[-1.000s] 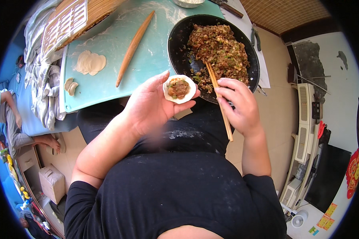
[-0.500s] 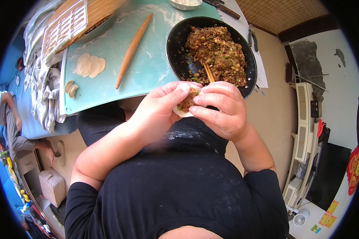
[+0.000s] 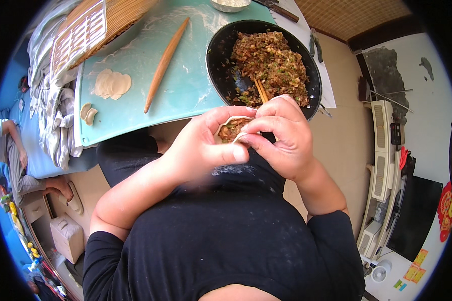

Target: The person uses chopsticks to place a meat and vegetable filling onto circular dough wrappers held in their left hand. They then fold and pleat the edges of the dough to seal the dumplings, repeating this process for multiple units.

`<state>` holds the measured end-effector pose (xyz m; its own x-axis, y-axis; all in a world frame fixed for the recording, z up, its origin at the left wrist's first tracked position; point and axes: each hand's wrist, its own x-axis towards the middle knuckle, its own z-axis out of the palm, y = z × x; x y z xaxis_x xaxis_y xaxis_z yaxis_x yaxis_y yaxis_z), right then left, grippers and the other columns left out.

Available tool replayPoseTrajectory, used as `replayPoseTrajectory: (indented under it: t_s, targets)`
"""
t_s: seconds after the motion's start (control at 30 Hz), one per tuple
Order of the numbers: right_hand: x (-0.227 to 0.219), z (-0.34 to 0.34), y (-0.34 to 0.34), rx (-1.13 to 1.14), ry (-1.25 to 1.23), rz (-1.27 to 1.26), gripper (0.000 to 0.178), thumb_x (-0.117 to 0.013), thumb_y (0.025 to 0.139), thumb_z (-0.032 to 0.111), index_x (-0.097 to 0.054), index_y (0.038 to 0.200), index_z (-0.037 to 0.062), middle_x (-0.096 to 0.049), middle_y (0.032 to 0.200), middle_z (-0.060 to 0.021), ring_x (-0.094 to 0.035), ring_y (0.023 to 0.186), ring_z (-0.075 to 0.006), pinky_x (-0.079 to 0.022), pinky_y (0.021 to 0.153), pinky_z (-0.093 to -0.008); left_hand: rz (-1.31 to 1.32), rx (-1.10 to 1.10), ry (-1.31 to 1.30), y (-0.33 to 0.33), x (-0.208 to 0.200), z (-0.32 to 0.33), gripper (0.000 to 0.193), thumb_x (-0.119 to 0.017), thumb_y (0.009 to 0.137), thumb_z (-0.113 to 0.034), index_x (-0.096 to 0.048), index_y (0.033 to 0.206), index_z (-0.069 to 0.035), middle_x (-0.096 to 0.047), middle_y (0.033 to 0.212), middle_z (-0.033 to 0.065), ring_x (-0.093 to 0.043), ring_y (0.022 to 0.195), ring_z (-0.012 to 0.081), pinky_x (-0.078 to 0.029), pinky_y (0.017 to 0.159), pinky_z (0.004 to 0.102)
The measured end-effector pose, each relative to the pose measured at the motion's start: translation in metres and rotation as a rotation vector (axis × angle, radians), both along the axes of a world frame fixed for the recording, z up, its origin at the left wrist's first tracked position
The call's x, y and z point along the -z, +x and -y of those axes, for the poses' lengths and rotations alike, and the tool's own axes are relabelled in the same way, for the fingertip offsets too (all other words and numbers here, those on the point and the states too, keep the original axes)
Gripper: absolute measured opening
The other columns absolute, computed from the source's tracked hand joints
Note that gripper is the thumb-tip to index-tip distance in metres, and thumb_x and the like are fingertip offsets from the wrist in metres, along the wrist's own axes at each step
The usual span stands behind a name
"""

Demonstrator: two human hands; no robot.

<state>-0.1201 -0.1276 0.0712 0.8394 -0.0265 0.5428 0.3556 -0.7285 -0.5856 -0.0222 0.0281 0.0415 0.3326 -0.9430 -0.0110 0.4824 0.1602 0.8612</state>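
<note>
A round dough wrapper with brown-green filling, an unsealed dumpling point(image 3: 231, 130), lies cupped in my left hand point(image 3: 201, 138), whose thumb stretches along the near side. The fingers of my right hand point(image 3: 281, 130) pinch the wrapper's right edge, drawing it up beside the filling. Just beyond my hands stands a black pan point(image 3: 218, 65) heaped with minced filling point(image 3: 273, 65). Wooden chopsticks point(image 3: 260, 90) stick into that filling, their near ends partly behind my right hand.
On the turquoise mat point(image 3: 130, 118) lie a rolling pin point(image 3: 165, 65), a stack of dough wrappers point(image 3: 112, 84) and small folded dough pieces point(image 3: 88, 114). A woven tray point(image 3: 93, 45) and rumpled cloth point(image 3: 55, 120) are at left; a bowl point(image 3: 231, 5) stands at the back. Another person's leg point(image 3: 25, 188) shows far left.
My left thumb has come off the filling toward me. My right fingers have shifted into a pinch on the wrapper's edge, and more of the filling shows.
</note>
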Motion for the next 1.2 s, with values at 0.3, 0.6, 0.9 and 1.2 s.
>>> replayPoseTrajectory:
  t_s: [0.3, 0.6, 0.9, 1.2]
  targets:
    - [-0.002, -0.005, -0.004, 0.026, 0.074, 0.027, 0.017, -0.072, 0.066, 0.003, -0.064, 0.080, 0.0067, -0.053, 0.079, -0.0067, -0.050, 0.073, -0.0224, -0.040, 0.065, -0.0316, 0.527, -0.101, 0.096, -0.003, -0.008, -0.003, 0.042, -0.060, 0.083, 0.002, -0.047, 0.123, 0.003, -0.058, 0.111, 0.0082, -0.054, 0.105, 0.0123, -0.044, 0.090, 0.0266]
    - [-0.009, -0.001, -0.002, -0.012, 0.072, -0.064, 0.025, -0.074, 0.064, 0.008, -0.066, 0.088, 0.0070, -0.051, 0.082, -0.0060, -0.048, 0.074, -0.0212, -0.039, 0.068, -0.0310, 0.638, -0.192, 0.060, -0.004, -0.009, -0.001, 0.065, -0.065, 0.078, -0.002, -0.034, 0.135, -0.004, -0.059, 0.110, 0.0151, -0.060, 0.102, 0.0237, -0.047, 0.086, 0.0319]
    - [-0.010, -0.001, 0.000, -0.010, 0.034, -0.081, 0.020, -0.073, 0.063, 0.005, -0.068, 0.083, 0.0068, -0.052, 0.079, -0.0041, -0.048, 0.073, -0.0200, -0.039, 0.067, -0.0308, 0.861, -0.166, -0.010, 0.003, -0.010, 0.002, 0.069, -0.065, 0.075, -0.001, -0.032, 0.136, -0.004, -0.060, 0.111, 0.0169, -0.059, 0.101, 0.0322, -0.047, 0.085, 0.0355]
    - [-0.002, 0.002, 0.002, -0.035, -0.116, 0.107, 0.017, -0.072, 0.064, 0.004, -0.066, 0.080, 0.0052, -0.056, 0.077, -0.0034, -0.050, 0.070, -0.0208, -0.039, 0.061, -0.0323, 0.770, -0.094, 0.107, 0.003, -0.019, 0.001, 0.069, -0.065, 0.076, 0.004, -0.032, 0.137, -0.003, -0.060, 0.113, 0.0133, -0.056, 0.102, 0.0148, -0.044, 0.088, 0.0283]
